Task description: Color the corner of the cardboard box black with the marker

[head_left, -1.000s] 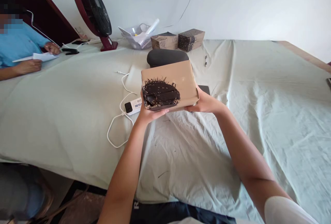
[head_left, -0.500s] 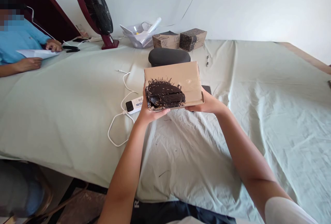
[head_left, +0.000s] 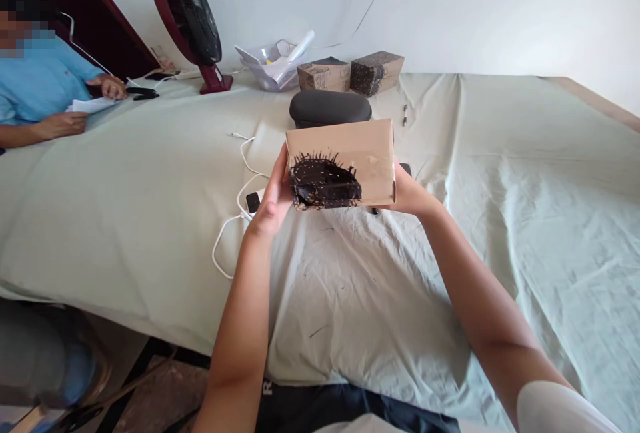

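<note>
I hold a brown cardboard box with a black scribbled patch on its near left corner above the table. My left hand presses flat against the box's left side, fingers extended along it. On the box's right end sits my right hand, gripping it with the fingers hidden behind. Both hands carry the box clear of the pale green cloth.
A dark case lies just behind the box, with two more marked boxes and a clear bag at the wall. A fan stands back left. A white cable and charger lie left. Another person holds paper at far left.
The box has tilted and shifted slightly right and up. My left hand moved from under the box's corner to its left side.
</note>
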Motion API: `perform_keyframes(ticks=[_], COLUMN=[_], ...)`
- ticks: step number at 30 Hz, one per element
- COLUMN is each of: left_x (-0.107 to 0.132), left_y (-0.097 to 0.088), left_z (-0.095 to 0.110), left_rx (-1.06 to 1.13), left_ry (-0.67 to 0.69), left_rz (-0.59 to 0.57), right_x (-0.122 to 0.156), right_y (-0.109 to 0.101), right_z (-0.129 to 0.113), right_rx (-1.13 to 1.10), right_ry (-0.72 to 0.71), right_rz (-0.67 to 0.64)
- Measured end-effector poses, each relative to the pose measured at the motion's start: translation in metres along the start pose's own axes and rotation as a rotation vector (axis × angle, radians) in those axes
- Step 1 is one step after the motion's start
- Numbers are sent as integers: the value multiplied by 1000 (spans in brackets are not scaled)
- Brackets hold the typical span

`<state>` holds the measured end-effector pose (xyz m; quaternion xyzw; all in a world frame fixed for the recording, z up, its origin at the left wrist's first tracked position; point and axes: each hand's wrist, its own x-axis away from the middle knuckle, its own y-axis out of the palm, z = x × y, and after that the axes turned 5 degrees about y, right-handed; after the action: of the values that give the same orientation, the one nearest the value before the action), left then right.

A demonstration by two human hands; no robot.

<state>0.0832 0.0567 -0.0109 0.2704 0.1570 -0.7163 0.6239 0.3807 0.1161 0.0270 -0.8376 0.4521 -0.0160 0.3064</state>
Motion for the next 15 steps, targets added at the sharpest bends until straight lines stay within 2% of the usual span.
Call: perform_keyframes(ticks=[4, 9, 13, 15], left_x=[-2, -4, -7, -8], left_y=[1, 6, 5, 5], left_z=[8, -4, -5, -2], left_rx=[-102, -233, -183, -191], left_ry=[17, -16, -6, -2], left_rz=[60, 212, 194, 227], right_x=[-3, -5, -5, -4], right_y=[6, 10, 11, 12], right_z=[5, 8, 7, 7], right_rx=[38, 122, 125, 108], right_ry=[-90, -78, -46, -34], right_rz=[51, 102, 86, 86])
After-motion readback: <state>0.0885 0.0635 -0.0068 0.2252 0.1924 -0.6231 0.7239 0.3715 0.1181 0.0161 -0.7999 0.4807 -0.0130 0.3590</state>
